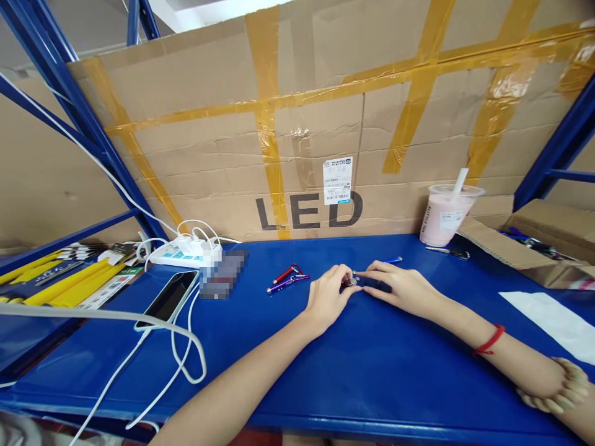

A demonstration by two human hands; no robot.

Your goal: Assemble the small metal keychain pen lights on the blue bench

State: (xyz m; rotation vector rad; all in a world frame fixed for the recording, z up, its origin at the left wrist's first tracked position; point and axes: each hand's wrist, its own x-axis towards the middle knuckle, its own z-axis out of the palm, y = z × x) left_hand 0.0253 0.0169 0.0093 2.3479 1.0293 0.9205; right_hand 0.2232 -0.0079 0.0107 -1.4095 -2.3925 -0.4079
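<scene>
My left hand (329, 296) is closed, with thumb and fingers around a small silver cylindrical piece (349, 282); its exact kind is too small to tell. Close beside it, my right hand (403, 288) has its fingertips drawn toward the same spot, and something tiny and shiny shows at the index fingertip. Whether that is a separate part, I cannot tell. A red penlight-like tube (284, 274) with a clip and a purple one (286, 284) lie left of my left hand. Behind my right hand rests a blue pen-shaped tube (394, 260), partly hidden.
On the blue table (325, 378), a phone (171, 297), white cables and a power strip (186, 253) occupy the left. A pink drink cup (445, 217), an open cardboard box (539, 248) and white paper (553, 322) are right. Taped cardboard (209, 173) stands behind.
</scene>
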